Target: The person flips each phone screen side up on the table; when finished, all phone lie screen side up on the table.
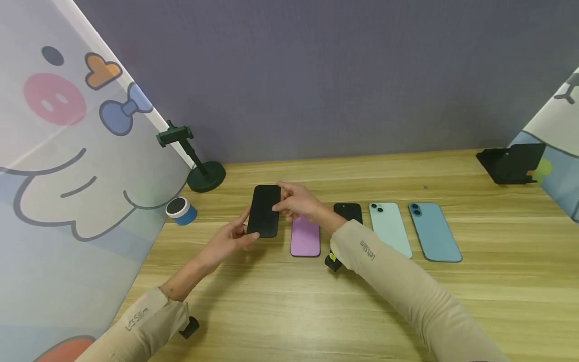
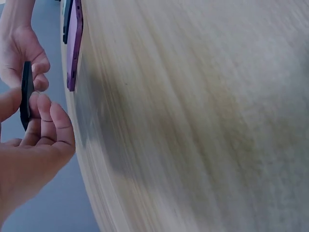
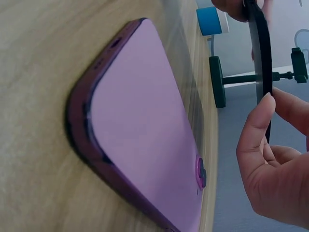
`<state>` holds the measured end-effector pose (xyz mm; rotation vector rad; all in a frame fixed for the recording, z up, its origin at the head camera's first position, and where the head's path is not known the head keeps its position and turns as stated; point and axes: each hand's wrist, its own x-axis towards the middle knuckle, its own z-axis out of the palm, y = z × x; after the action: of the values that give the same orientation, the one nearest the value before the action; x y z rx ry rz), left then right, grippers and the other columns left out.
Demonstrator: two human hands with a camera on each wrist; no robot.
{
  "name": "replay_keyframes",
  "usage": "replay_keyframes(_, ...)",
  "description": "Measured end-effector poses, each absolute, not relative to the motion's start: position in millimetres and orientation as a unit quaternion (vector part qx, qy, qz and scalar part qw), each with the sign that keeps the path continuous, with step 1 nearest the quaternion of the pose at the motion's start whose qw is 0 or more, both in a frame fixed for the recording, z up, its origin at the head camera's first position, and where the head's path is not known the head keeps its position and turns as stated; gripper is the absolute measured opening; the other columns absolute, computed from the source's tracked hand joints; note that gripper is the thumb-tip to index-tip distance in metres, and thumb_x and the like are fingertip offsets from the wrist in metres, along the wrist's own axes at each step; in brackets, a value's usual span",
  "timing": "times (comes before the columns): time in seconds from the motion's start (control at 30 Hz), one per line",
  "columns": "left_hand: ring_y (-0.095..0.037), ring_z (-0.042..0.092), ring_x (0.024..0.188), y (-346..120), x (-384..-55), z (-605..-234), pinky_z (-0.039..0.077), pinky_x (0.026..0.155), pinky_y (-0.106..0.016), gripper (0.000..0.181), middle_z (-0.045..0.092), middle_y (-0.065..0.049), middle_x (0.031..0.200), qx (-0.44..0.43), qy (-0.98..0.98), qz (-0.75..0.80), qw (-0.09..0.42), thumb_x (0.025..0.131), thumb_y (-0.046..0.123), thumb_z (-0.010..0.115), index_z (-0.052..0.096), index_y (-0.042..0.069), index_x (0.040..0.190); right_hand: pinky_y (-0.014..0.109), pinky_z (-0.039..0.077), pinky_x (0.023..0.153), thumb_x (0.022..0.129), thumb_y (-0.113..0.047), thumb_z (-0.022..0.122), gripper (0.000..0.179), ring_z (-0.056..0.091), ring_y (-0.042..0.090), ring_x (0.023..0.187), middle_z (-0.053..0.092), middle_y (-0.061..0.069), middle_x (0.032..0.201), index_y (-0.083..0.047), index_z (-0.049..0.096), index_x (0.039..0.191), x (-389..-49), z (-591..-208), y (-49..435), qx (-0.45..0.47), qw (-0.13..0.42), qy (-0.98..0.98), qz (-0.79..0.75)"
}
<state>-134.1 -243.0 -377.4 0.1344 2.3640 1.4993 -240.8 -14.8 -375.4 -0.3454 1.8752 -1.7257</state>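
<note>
Both hands hold a black phone (image 1: 264, 211) above the table, its dark screen facing up in the head view. My left hand (image 1: 229, 240) pinches its lower left corner, thumb on top and fingers beneath. At the upper right edge, my right hand (image 1: 298, 201) grips it between thumb and fingers. The right wrist view shows the phone (image 3: 263, 58) edge-on, with the right hand (image 3: 280, 169) at one end. A pink-purple phone (image 1: 305, 238) lies back up on the table beneath the right hand, its camera end hidden in the head view.
Right of it lie a black phone (image 1: 348, 212) partly behind the sleeve, a pale green phone (image 1: 390, 229) and a blue phone (image 1: 435, 232). A dark green stand (image 1: 205, 176) and a blue-and-white round container (image 1: 182, 211) are at left. A black folding stand (image 1: 511, 163) sits far right.
</note>
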Motion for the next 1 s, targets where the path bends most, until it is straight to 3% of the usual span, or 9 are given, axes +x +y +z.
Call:
replay_keyframes(0.17, -0.023, 0.054, 0.077, -246.3, -133.7, -380.7, 0.048, 0.073, -0.036, 0.082, 0.057, -0.009, 0.088, 0.057, 0.841, 0.503, 0.190, 0.100, 0.030, 0.064, 0.012, 0.025, 0.163, 0.024, 0.048, 0.052, 0.090, -0.002, 0.072, 0.085, 0.050, 0.011, 0.061, 0.050, 0.000, 0.090, -0.018, 0.027, 0.160, -239.2, -377.2, -17.7, -0.125, 0.294, 0.709, -0.629)
replay_keyframes(0.47, -0.015, 0.042, 0.062, -254.9, -138.4, -382.8, 0.039, 0.059, -0.028, 0.088, 0.045, 0.000, 0.072, 0.073, 0.847, 0.475, 0.227, 0.098, 0.029, 0.066, 0.008, 0.021, 0.163, 0.021, 0.047, 0.049, 0.090, -0.002, 0.071, 0.084, 0.052, 0.010, 0.055, 0.054, 0.003, 0.095, -0.012, 0.026, 0.160, -239.2, -379.9, -20.1, -0.119, 0.323, 0.717, -0.606)
replay_keyframes(0.77, -0.015, 0.040, 0.062, -258.3, -139.7, -384.4, 0.038, 0.062, -0.028, 0.090, 0.047, 0.002, 0.071, 0.047, 0.837, 0.473, 0.272, 0.097, 0.028, 0.068, 0.008, 0.013, 0.163, 0.018, 0.045, 0.045, 0.090, 0.000, 0.069, 0.086, 0.051, 0.008, 0.045, 0.055, 0.003, 0.061, -0.007, 0.021, 0.161, -240.1, -384.8, -23.8, -0.106, 0.361, 0.725, -0.577)
replay_keyframes(1.0, -0.014, 0.039, 0.061, -259.6, -141.2, -388.7, 0.036, 0.058, -0.025, 0.091, 0.043, 0.004, 0.068, 0.040, 0.839, 0.466, 0.279, 0.096, 0.029, 0.069, 0.010, 0.012, 0.163, 0.018, 0.045, 0.043, 0.090, 0.000, 0.070, 0.085, 0.051, 0.007, 0.041, 0.052, 0.002, 0.059, -0.004, 0.021, 0.160, -241.4, -390.5, -24.4, -0.111, 0.363, 0.735, -0.562)
